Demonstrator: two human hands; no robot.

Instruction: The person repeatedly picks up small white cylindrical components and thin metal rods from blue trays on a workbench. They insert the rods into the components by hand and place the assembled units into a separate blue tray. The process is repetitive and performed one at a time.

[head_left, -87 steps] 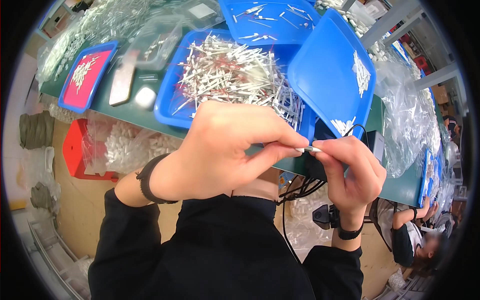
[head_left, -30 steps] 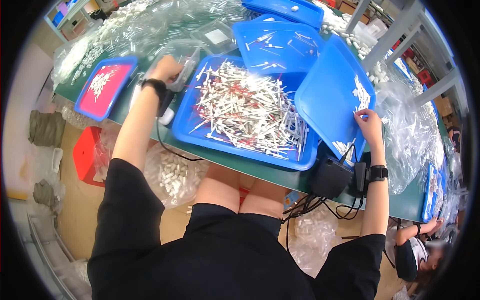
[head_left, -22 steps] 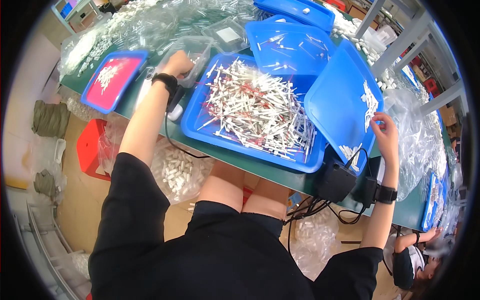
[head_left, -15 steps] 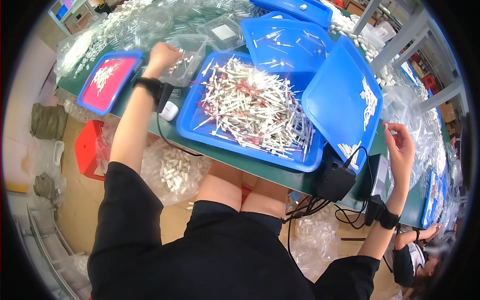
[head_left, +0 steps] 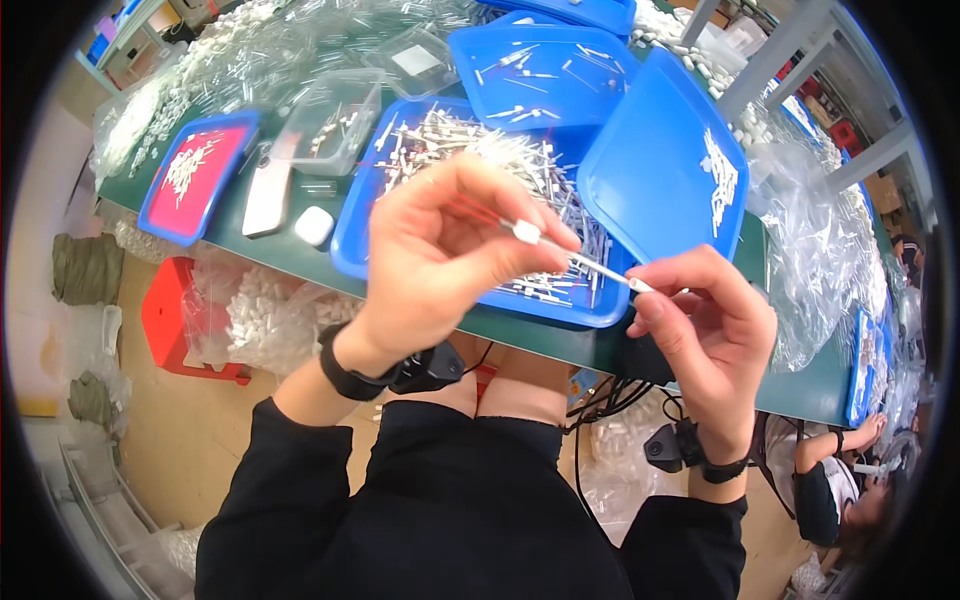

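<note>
My left hand [head_left: 450, 250] pinches the white head of a thin white stick [head_left: 580, 262] in front of my chest. My right hand [head_left: 705, 330] pinches a small white cap [head_left: 640, 284] at the stick's far tip. Both hands hover over the near edge of a big blue tray [head_left: 350, 235] heaped with several such white sticks [head_left: 470, 150]. To the right lies a tilted blue tray [head_left: 650, 190] with a small cluster of white caps [head_left: 722, 180].
A clear plastic box [head_left: 335, 120], a phone [head_left: 268, 195] and a small white case [head_left: 314, 225] lie left of the big tray. A blue-rimmed red tray [head_left: 195, 175] sits further left. Another blue tray [head_left: 550, 70] is behind. Plastic bags [head_left: 820, 240] pile at right; a red stool [head_left: 185, 320] stands below. Another person [head_left: 840, 480] sits lower right.
My left hand came back from the clear box with a stick and my right hand came back from the tilted tray with a cap. Both have met in front of my chest.
</note>
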